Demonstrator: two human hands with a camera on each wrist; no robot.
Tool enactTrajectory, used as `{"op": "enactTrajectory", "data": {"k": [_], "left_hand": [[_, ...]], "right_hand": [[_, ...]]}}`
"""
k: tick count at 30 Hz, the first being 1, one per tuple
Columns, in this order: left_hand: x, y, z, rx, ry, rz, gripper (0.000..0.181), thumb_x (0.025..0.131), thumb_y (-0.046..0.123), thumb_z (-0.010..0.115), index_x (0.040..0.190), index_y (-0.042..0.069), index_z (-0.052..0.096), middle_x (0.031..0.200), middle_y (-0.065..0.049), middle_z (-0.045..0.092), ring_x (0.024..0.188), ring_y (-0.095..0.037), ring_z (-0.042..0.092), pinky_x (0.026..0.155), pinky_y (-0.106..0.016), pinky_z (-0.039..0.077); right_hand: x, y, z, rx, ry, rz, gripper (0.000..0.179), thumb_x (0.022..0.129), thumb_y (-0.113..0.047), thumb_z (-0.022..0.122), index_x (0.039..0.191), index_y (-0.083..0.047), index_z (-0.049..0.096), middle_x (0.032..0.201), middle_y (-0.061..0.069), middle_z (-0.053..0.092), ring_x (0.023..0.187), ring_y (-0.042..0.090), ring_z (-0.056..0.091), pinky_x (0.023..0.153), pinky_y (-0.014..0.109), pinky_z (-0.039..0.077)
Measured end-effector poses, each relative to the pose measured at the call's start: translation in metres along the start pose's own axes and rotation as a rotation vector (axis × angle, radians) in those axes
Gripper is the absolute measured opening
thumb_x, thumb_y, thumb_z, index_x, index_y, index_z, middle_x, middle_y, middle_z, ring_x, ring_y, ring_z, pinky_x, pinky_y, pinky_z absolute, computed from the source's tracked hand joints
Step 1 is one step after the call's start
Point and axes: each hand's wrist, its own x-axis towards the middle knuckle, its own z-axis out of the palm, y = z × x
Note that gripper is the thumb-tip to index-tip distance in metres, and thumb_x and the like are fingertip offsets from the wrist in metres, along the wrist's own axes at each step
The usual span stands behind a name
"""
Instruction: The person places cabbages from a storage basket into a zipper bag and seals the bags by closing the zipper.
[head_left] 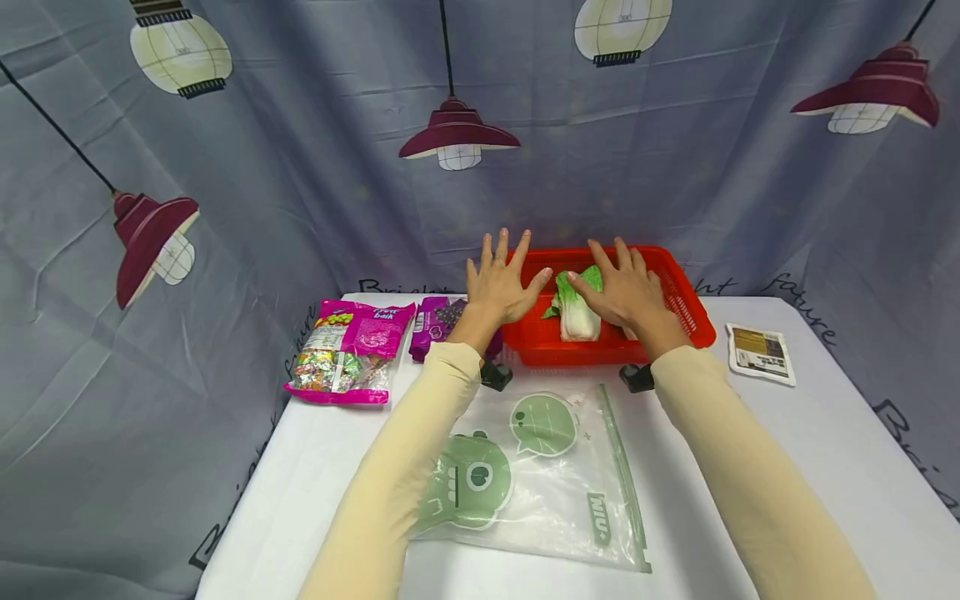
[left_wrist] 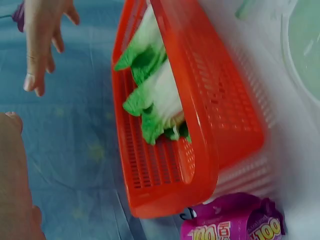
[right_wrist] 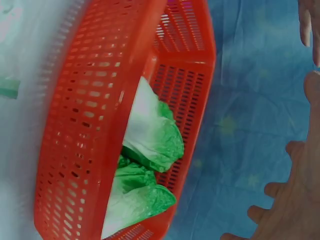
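Both hands are held up over the red plastic basket (head_left: 693, 312), fingers spread and holding nothing. My left hand (head_left: 498, 287) is over the basket's left end, and my right hand (head_left: 626, 292) is above its right part. Inside the basket lies a napa cabbage (head_left: 579, 312), white at the stalk and green at the leaves, between the two hands in the head view. The right wrist view shows a second napa cabbage (right_wrist: 137, 205) beside it, mostly hidden under the right hand from above. In front of the basket a clear zip bag (head_left: 555, 500) with green cartoon prints lies flat.
A pink bag of wrapped candies (head_left: 348, 354) lies at the table's left, next to a purple snack packet (head_left: 427, 325) partly behind the left wrist. To the basket's right is a small white packet (head_left: 760, 354). A grey curtain (head_left: 337, 167) hangs behind the white table (head_left: 300, 500).
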Motion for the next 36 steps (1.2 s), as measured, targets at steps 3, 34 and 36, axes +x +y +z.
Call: {"op": "enactTrajectory", "data": {"k": [3, 34, 36], "left_hand": [[-0.006, 0.001, 0.0, -0.001, 0.014, 0.034, 0.075, 0.092, 0.073, 0.013, 0.153, 0.038, -0.014, 0.163, -0.005, -0.007, 0.147, -0.03, -0.013, 0.113, -0.06, 0.004], [-0.085, 0.042, 0.056, 0.065, 0.005, 0.325, 0.066, 0.099, 0.059, 0.021, 0.156, 0.036, -0.003, 0.164, -0.003, 0.003, 0.148, -0.029, -0.005, 0.114, -0.056, 0.011], [-0.09, 0.045, 0.063, 0.089, 0.003, 0.353, 0.067, 0.1, 0.058, 0.022, 0.157, 0.034, -0.002, 0.164, -0.004, 0.004, 0.148, -0.028, -0.006, 0.115, -0.055, 0.012]], "right_hand": [[-0.006, 0.004, 0.002, -0.001, 0.007, -0.018, 0.091, 0.088, -0.077, 0.027, 0.159, -0.024, 0.004, 0.161, 0.022, -0.003, 0.143, 0.05, 0.003, 0.105, 0.072, 0.01], [-0.076, 0.027, 0.058, 0.081, 0.181, -0.167, 0.075, 0.095, -0.057, 0.046, 0.155, -0.017, 0.027, 0.156, 0.025, 0.021, 0.14, 0.052, 0.015, 0.102, 0.075, 0.016], [-0.08, 0.028, 0.062, 0.078, 0.191, -0.169, 0.075, 0.094, -0.057, 0.047, 0.155, -0.017, 0.028, 0.157, 0.024, 0.02, 0.141, 0.052, 0.015, 0.103, 0.074, 0.016]]}}
